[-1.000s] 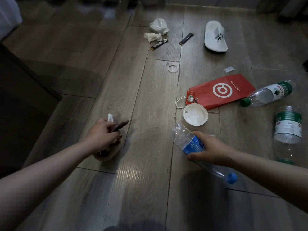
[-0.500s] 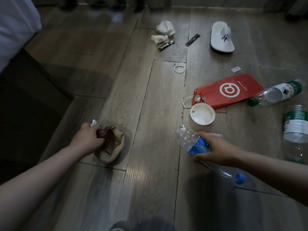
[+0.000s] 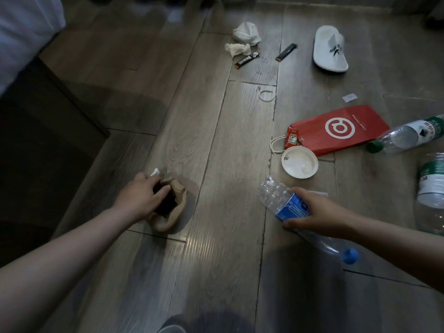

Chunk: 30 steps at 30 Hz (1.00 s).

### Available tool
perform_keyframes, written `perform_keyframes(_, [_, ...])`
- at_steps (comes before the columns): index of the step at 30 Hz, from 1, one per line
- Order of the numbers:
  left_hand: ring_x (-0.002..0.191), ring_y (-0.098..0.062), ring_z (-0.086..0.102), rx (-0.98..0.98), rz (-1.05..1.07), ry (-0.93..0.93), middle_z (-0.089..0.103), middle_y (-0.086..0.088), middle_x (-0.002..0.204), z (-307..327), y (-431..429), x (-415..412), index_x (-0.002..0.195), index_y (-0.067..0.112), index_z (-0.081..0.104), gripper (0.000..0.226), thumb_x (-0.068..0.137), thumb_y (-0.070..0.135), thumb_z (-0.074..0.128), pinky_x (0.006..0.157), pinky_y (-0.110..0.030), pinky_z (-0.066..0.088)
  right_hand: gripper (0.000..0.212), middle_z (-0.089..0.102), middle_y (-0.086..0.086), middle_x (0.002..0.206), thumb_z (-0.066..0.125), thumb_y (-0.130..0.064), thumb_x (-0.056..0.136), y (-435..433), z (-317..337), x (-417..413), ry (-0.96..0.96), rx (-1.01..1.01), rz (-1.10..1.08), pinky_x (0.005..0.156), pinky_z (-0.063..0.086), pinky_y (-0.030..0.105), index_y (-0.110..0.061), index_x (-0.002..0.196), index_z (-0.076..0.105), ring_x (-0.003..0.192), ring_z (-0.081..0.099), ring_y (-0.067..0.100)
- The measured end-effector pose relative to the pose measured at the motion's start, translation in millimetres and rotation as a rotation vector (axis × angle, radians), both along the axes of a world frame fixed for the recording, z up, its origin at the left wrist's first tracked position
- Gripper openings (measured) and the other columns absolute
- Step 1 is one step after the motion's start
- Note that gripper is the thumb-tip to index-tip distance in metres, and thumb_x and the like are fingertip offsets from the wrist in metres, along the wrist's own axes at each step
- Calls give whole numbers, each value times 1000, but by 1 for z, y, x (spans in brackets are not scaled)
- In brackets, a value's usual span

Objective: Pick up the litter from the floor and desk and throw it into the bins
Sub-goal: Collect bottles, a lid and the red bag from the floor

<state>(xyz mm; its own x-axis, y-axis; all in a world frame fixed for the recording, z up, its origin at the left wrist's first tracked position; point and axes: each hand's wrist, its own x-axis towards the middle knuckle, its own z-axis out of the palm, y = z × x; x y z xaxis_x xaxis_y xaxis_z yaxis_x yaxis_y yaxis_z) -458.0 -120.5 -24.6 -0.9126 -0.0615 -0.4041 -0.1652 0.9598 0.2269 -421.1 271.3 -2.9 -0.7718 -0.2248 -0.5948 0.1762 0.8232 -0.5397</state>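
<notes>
My left hand (image 3: pixel 141 198) is down on the floor, fingers closed on a dark wrapper and a scrap of white tissue (image 3: pixel 155 172), pressed into a crumpled tan paper bag (image 3: pixel 173 212). My right hand (image 3: pixel 314 212) grips a clear plastic bottle with a blue label (image 3: pixel 283 200) and blue cap, held just above the floor. Litter lies ahead: a white plastic lid (image 3: pixel 299 162), a red paper bag (image 3: pixel 341 128), a ketchup sachet (image 3: pixel 292 138), two green-label bottles (image 3: pixel 408 134) (image 3: pixel 432 186), crumpled tissues (image 3: pixel 246 33), and two dark stick wrappers (image 3: pixel 247 60) (image 3: pixel 286 52).
A white slipper (image 3: pixel 330 50) lies at the far right. A dark bed frame (image 3: pixel 48 140) with white bedding (image 3: pixel 21 32) borders the left. A thin white ring (image 3: pixel 266 95) and a small paper scrap (image 3: pixel 349 97) lie on the wooden floor (image 3: pixel 216 140).
My left hand has dropped lower and pushed its dark wrapper down into the tan paper bag. The right hand keeps hold of the blue-label bottle, barely shifted.
</notes>
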Motion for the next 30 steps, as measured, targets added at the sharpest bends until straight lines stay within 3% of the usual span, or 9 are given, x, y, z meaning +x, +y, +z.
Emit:
perform_keyframes(5, [108,-29,55,-60,-32,12,56,-11,116,1,6,-1,123,19,56,45,85,44,62,79,-32,43,75,54,-7,126,76,-37,77,-1,0,-1,-26,-7,-9,92,47,29,-30,140,36,105,54,7])
perform_keyframes(11, [97,-27,60,-5,-11,115,64,-6,101,1,9,-1,100,19,60,30,80,40,69,65,-28,33,80,53,-3,131,76,-38,77,-1,-1,-4,-34,11,-21,93,48,29,-29,143,32,105,54,8])
perform_keyframes(15, [84,-24,58,48,20,118,57,0,86,12,17,-3,91,20,55,25,82,39,68,59,-29,32,83,54,-4,130,76,-40,76,-2,4,-9,-23,-8,-36,94,49,32,-29,144,30,106,56,9])
perform_keyframes(18, [75,-19,54,119,43,140,55,2,79,26,30,-9,85,23,52,22,83,37,69,52,-27,32,77,57,-7,123,75,-40,76,-1,14,-16,3,-64,-41,88,51,26,-30,141,34,100,58,5])
perform_keyframes(23, [81,-16,60,252,37,155,63,3,85,57,67,-37,91,20,63,21,81,37,70,65,-33,52,80,59,-14,111,75,-43,76,7,42,-28,31,-182,-136,75,52,16,-30,142,32,94,63,1])
perform_keyframes(27, [83,-17,61,314,-59,168,63,1,87,106,99,-75,94,20,61,24,80,38,71,68,-36,54,78,58,-18,116,77,-38,76,23,86,-34,131,-298,-378,73,48,9,-33,141,34,95,60,-8])
perform_keyframes(30, [78,-16,59,308,-76,221,62,2,82,170,126,-95,85,19,58,23,80,38,70,64,-36,50,70,57,-27,107,78,-34,75,37,140,-33,249,-291,-544,69,44,2,-42,132,37,90,57,-17])
